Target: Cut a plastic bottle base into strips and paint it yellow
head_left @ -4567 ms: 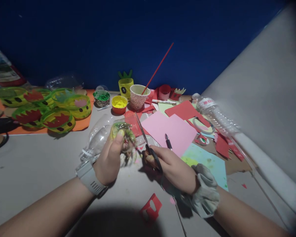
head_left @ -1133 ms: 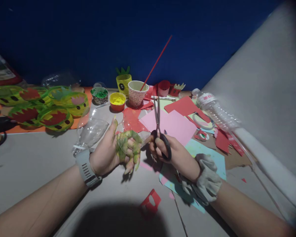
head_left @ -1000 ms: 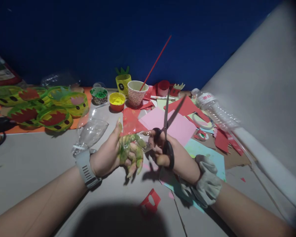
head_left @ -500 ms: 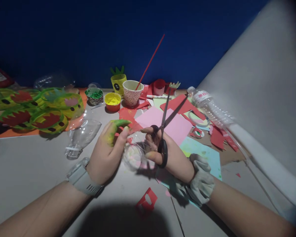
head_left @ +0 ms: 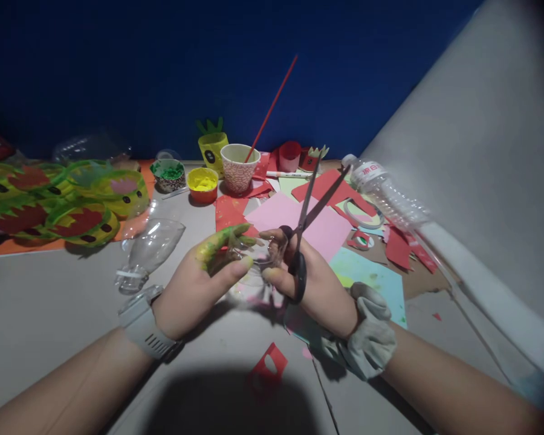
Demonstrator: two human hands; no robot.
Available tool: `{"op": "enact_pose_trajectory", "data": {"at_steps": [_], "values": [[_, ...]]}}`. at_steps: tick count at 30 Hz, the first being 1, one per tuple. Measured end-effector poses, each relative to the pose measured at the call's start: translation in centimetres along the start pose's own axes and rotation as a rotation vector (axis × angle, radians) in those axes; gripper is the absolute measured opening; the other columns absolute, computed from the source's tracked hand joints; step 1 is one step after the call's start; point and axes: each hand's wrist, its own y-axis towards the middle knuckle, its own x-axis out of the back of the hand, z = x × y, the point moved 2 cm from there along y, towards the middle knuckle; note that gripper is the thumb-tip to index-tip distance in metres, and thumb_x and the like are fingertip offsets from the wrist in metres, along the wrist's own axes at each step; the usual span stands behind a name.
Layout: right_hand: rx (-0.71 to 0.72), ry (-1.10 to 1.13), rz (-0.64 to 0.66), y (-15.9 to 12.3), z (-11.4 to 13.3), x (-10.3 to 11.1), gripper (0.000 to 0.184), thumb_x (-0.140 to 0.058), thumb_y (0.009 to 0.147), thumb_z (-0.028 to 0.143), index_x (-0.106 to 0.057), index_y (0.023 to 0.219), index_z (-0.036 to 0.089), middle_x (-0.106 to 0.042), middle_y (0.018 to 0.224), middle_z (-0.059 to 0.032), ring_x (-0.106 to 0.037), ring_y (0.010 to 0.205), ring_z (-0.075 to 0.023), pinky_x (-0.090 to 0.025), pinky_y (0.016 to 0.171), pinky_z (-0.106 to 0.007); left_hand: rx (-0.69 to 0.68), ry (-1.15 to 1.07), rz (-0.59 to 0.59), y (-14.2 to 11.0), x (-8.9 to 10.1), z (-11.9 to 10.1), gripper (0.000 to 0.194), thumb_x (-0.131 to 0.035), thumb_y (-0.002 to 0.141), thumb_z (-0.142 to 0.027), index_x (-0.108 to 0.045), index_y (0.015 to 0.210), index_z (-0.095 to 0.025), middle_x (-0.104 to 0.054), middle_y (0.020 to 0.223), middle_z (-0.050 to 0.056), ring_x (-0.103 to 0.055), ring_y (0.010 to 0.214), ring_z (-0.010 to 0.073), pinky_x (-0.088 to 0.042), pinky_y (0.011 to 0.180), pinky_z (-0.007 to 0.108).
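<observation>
Between both hands is a clear, curved plastic piece point(head_left: 257, 258); its exact shape is hard to make out. My left hand point(head_left: 211, 275), with green and yellow paint on its fingers, pinches the piece's left side between thumb and fingers. My right hand point(head_left: 310, 278) grips its right side. Black-handled scissors point(head_left: 304, 220) also hang in that right hand, their handle loops about its fingers and their blades apart, pointing away from me. Under the hands, a whitish round patch is partly hidden. A cut clear bottle top point(head_left: 154, 248) lies left of my left hand.
Yellow-green painted rings point(head_left: 88, 223) sit on orange paper at left. Behind stand a green paint cup point(head_left: 168, 175), a yellow paint cup point(head_left: 202, 184) and a patterned cup point(head_left: 239, 172) with a red stick. Pink paper point(head_left: 299, 220), red scraps and a clear bottle point(head_left: 385, 187) lie right.
My left fingers have closed onto the clear plastic piece, and both hands now hold it between them. The scissors stay in my right hand, blades still apart. The view has shifted slightly.
</observation>
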Motion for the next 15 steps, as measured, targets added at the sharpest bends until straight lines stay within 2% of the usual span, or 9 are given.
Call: {"op": "enact_pose_trajectory", "data": {"at_steps": [6,9,15], "values": [[0.024,-0.059,-0.056,-0.03,0.50,-0.06,0.044,-0.077,0.071,0.023,-0.051,0.108,0.022,-0.055,0.090,0.0024,-0.053,0.079,-0.0076,-0.044,0.069,-0.017,-0.016,-0.025,0.046,-0.16,0.03,-0.14,0.049,-0.075,0.075,-0.026,-0.058,0.121,-0.023,-0.069,0.118,0.005,-0.067,0.105,0.0198,-0.054,0.090,0.024],[0.007,-0.095,-0.056,-0.07,0.44,0.01,0.041,-0.076,0.072,0.023,-0.051,0.105,0.021,-0.052,0.083,0.0038,-0.050,0.071,-0.0060,-0.042,0.064,-0.016,0.025,-0.065,0.051,-0.04,-0.09,-0.52,0.038,-0.074,0.076,-0.024,-0.063,0.112,-0.023,-0.072,0.113,0.004,-0.069,0.099,0.0169,-0.055,0.085,0.020],[0.006,0.015,0.031,-0.17,0.19,0.03,0.029,-0.065,0.083,0.032,-0.051,0.106,0.021,-0.052,0.087,0.0025,-0.049,0.077,-0.0069,-0.042,0.069,-0.018,0.120,-0.244,0.125,0.30,-0.08,-0.52,0.027,-0.068,0.081,-0.024,-0.068,0.108,-0.026,-0.074,0.108,0.002,-0.070,0.097,0.0173,-0.056,0.084,0.022]]}}
